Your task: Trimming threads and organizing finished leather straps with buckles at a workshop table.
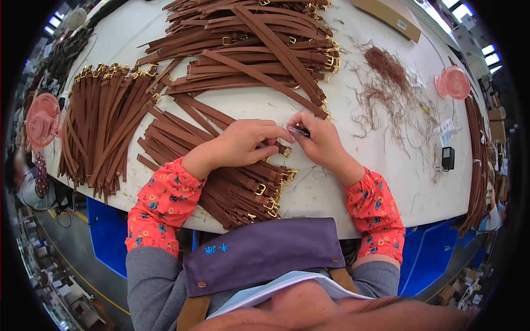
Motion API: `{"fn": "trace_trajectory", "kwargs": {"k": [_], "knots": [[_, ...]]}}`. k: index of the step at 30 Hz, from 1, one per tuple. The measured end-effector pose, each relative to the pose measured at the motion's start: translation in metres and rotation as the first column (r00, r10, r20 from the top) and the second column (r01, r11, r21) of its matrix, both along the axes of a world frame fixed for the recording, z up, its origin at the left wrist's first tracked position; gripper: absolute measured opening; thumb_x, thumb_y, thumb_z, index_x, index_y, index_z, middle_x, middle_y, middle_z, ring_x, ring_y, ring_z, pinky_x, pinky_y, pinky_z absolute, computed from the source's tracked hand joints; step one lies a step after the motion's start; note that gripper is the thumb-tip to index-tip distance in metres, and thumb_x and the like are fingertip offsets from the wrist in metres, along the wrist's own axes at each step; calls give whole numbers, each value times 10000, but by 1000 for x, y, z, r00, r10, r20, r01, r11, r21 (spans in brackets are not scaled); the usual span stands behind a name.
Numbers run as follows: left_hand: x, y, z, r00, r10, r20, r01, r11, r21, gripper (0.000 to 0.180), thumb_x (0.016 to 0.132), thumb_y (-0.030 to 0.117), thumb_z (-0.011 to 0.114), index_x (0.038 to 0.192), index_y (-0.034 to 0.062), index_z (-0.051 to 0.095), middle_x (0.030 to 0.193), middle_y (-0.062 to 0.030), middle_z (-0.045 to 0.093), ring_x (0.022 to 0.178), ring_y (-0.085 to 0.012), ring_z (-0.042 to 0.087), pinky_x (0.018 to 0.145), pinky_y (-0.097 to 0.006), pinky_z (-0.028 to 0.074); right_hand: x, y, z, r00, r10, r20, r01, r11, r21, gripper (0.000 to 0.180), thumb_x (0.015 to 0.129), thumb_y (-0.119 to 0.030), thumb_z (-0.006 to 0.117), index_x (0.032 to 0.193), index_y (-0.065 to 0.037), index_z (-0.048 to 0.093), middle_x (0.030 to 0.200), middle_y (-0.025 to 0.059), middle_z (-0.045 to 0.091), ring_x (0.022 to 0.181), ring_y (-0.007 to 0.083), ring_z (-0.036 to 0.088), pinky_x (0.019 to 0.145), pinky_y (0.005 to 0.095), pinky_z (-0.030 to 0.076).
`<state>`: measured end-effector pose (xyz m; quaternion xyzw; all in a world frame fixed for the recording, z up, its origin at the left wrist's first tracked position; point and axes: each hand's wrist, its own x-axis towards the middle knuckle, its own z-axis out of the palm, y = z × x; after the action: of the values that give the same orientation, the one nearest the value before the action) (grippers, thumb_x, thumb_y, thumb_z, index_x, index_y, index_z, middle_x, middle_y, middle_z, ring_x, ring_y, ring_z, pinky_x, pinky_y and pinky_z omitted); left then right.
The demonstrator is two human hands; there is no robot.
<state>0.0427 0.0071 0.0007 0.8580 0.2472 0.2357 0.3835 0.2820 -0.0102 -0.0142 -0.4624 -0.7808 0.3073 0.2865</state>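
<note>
Over a pile of brown belts with gold buckles, my two hands meet, fingertips almost touching. My left hand is closed in a pinch, its thumb and forefinger together. What it pinches is hidden or too small to name. In my right hand, bent fingers and thumb close round a small dark tool with a shiny part, whose kind I cannot make out. Just below the fingertips sits a gold buckle on one belt.
More brown belts are heaped at the far side, and another fanned bundle lies left. Loose brown thread is scattered to the right. Pink fans stand at both sides. A black adapter and a cardboard box rest on the white table.
</note>
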Motion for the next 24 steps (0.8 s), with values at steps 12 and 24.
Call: {"fn": "trace_trajectory", "kwargs": {"k": [12, 24], "knots": [[1, -2, -4, 993, 109, -44, -112, 991, -66, 65, 893, 91, 707, 938, 45, 704, 890, -109, 680, 784, -329, 683, 705, -410, 544, 12, -7, 43, 959, 96, 268, -92, 995, -26, 222, 935, -305, 721, 1034, -124, 637, 845, 76, 729, 740, 307, 692, 619, 396, 518], [7, -5, -6, 989, 112, -93, -96, 981, 168, 71, 927, 125, 646, 953, 69, 612, 902, -103, 657, 792, -369, 643, 669, -464, 508, 8, -10, 37, 857, 92, 507, -284, 905, 315, 162, 913, -306, 718, 859, -167, 654, 650, 19, 577, 625, 244, 638, 546, 391, 477]]}}
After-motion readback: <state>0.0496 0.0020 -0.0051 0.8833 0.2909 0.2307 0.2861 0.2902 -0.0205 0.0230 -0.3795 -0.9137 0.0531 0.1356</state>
